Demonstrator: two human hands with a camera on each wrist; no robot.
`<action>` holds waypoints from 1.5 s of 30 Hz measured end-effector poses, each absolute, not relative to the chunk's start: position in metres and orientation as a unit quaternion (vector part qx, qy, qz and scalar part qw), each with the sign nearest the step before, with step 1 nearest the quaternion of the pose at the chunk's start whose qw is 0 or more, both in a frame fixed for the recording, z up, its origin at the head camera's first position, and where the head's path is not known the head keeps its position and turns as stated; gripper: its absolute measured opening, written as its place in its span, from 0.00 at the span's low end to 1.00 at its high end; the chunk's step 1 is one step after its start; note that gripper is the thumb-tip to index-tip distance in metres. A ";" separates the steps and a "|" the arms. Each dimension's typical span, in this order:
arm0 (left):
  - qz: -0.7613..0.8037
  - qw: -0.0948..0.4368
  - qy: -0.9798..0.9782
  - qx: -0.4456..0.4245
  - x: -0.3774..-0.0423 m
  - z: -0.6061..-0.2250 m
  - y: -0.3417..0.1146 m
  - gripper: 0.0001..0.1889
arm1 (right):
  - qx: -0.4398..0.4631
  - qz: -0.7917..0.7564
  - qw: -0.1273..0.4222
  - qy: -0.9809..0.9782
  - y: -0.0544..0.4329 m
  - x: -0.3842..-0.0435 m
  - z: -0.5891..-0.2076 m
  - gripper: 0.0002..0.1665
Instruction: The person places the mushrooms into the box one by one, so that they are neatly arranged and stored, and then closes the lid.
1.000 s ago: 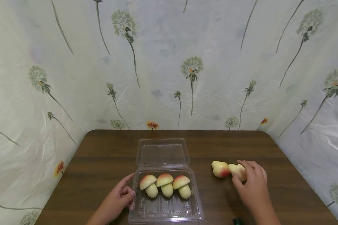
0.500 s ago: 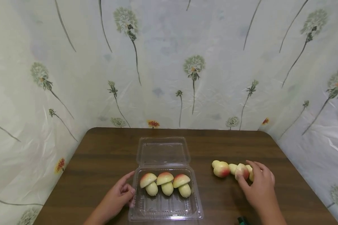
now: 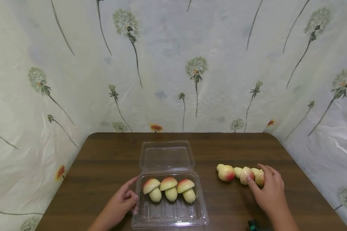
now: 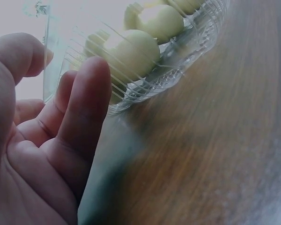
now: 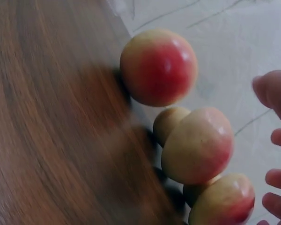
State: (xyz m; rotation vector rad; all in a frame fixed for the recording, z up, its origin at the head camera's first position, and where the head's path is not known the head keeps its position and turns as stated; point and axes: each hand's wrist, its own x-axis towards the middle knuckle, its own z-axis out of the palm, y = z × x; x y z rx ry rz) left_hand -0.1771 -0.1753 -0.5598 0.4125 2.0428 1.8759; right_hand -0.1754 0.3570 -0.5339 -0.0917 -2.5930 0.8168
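Note:
In the head view, a clear plastic clamshell box [image 3: 170,218] lies with its lid [image 3: 167,156] folded back. Three toy mushrooms with yellow-and-red caps sit side by side in it, the middle mushroom [image 3: 170,189] among them. My left hand [image 3: 120,203] touches the box's left side, index finger stretched along the rim. To the right, three more mushrooms lie in a row: a left one [image 3: 226,173], a middle one [image 3: 245,175] and a right one [image 3: 259,177]. My right hand [image 3: 269,189] hovers at the row's right end; the right wrist view shows its fingers spread apart from the mushrooms.
A brown wood-grain table [image 3: 110,160] carries everything. Behind and beside it hangs a pale sheet [image 3: 167,64] printed with dandelions. A small dark device [image 3: 253,225] shows by my right wrist at the bottom.
My right hand has shifted rightward along the row, uncovering the middle and right mushrooms. My left hand and the box have stayed in place.

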 end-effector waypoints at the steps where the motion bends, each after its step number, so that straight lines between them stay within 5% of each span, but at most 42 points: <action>1: 0.659 0.168 0.718 0.146 -0.177 -0.560 -0.175 0.39 | -0.034 0.295 0.204 -0.933 0.358 -0.175 -0.535 0.39; 25: 0.651 0.177 0.724 0.146 -0.175 -0.557 -0.173 0.39 | -0.057 0.339 0.187 -0.920 0.384 -0.172 -0.547 0.47; 45: 0.655 0.172 0.722 0.144 -0.175 -0.558 -0.174 0.40 | -0.091 0.381 0.092 -0.915 0.411 -0.186 -0.554 0.56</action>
